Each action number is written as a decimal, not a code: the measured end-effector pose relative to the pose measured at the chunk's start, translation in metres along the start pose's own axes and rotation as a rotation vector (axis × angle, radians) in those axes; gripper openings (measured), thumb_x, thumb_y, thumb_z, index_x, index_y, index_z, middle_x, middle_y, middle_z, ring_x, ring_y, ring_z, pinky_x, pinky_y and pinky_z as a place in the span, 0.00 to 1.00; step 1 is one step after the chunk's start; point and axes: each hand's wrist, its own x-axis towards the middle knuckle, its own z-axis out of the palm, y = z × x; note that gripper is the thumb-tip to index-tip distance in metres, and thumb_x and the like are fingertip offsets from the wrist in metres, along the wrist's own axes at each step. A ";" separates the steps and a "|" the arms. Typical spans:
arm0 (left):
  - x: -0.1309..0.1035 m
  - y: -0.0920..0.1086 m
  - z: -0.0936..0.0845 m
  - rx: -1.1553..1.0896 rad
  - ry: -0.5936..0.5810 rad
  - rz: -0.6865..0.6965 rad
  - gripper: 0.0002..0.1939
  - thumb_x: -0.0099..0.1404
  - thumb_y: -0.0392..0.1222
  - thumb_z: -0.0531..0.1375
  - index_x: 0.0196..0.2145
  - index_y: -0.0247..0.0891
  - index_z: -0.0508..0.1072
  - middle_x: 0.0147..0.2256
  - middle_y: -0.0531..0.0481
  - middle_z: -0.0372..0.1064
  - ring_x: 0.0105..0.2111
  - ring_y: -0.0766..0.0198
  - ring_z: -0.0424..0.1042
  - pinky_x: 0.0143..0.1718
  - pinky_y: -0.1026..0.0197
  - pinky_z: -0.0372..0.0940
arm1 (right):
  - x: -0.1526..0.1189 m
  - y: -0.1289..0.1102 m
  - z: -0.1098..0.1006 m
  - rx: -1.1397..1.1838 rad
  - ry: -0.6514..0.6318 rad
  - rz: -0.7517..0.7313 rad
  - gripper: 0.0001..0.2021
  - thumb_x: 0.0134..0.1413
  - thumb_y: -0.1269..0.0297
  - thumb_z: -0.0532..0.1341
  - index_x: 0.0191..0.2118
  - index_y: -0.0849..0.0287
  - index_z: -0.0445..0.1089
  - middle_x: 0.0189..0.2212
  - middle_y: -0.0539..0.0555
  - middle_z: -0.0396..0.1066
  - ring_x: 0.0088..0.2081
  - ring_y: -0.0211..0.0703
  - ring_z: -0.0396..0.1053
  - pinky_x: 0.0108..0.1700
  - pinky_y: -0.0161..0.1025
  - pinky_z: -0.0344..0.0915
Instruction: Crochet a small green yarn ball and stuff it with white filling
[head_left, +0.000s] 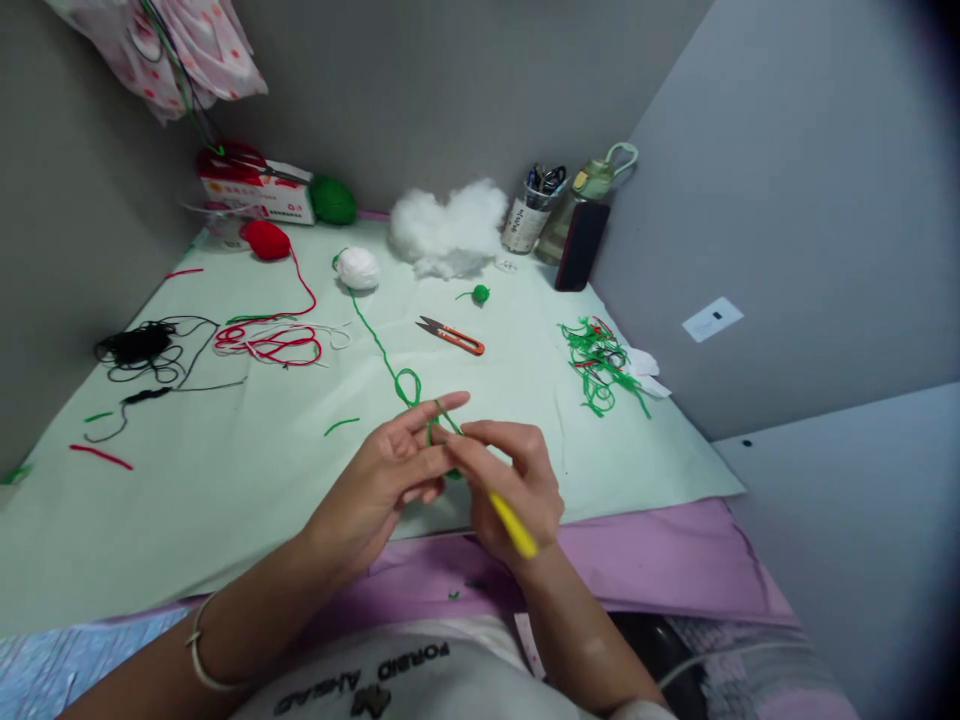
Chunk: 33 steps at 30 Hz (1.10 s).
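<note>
My left hand (401, 465) pinches a small piece of green yarn work (453, 474) between thumb and fingers, mostly hidden by them. Its index finger is stretched out with green yarn (448, 416) running over it. In my right hand (517, 480) is a crochet hook with a yellow handle (514, 524); its tip is hidden among the fingers. Both hands meet above the front edge of the table. From the left hand the yarn loops on the cloth and leads back to a white yarn ball (358, 268), with a bit of green beside it.
Orange thread snips (452, 336) lie beyond my hands, near a small green ball (480, 294) and white stuffing (448, 228). Yarn scraps (604, 365) are heaped at right, by a phone (583, 246). Black yarn (139, 345) and a red yarn ball (267, 240) are at left.
</note>
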 end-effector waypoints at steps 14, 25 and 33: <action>0.002 -0.006 0.001 0.089 0.078 0.174 0.23 0.61 0.39 0.73 0.54 0.48 0.81 0.35 0.54 0.72 0.34 0.69 0.68 0.40 0.67 0.65 | 0.007 -0.005 0.004 0.225 0.040 0.227 0.14 0.67 0.71 0.61 0.49 0.46 0.80 0.41 0.54 0.80 0.41 0.45 0.76 0.40 0.45 0.75; 0.003 0.001 -0.004 0.031 -0.002 0.044 0.18 0.62 0.41 0.71 0.50 0.45 0.84 0.35 0.52 0.72 0.33 0.68 0.65 0.40 0.65 0.64 | 0.016 0.002 0.003 0.565 0.120 0.501 0.08 0.67 0.62 0.63 0.39 0.52 0.81 0.34 0.54 0.78 0.33 0.42 0.72 0.34 0.42 0.69; -0.003 -0.003 -0.010 0.200 -0.069 0.113 0.20 0.66 0.44 0.69 0.55 0.49 0.80 0.40 0.52 0.71 0.38 0.62 0.73 0.46 0.59 0.66 | 0.014 0.006 0.002 0.772 0.105 0.672 0.09 0.67 0.59 0.63 0.38 0.53 0.79 0.34 0.51 0.78 0.32 0.37 0.70 0.34 0.36 0.67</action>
